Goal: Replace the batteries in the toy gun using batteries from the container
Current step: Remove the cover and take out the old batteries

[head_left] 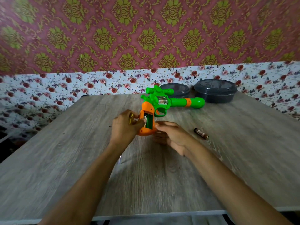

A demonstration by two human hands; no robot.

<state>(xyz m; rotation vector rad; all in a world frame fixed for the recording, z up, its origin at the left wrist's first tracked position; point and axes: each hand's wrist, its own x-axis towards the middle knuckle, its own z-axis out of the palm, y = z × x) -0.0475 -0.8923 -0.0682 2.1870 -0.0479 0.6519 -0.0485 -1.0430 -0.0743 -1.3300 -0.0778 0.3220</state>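
As batt. bay (148, 121) gapes, toy gun (162, 101) green, handle (146, 110) orange.

Home room: damask wallpaper (146, 30), floral cloth (48, 88) behind a wood-grain table (162, 176).

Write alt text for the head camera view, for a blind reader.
Two hands work at the open battery compartment in the orange grip of a green toy gun lying on a wooden table: left hand at the opening, right hand beside the grip. A loose battery lies to the right; two dark lidded containers sit behind.
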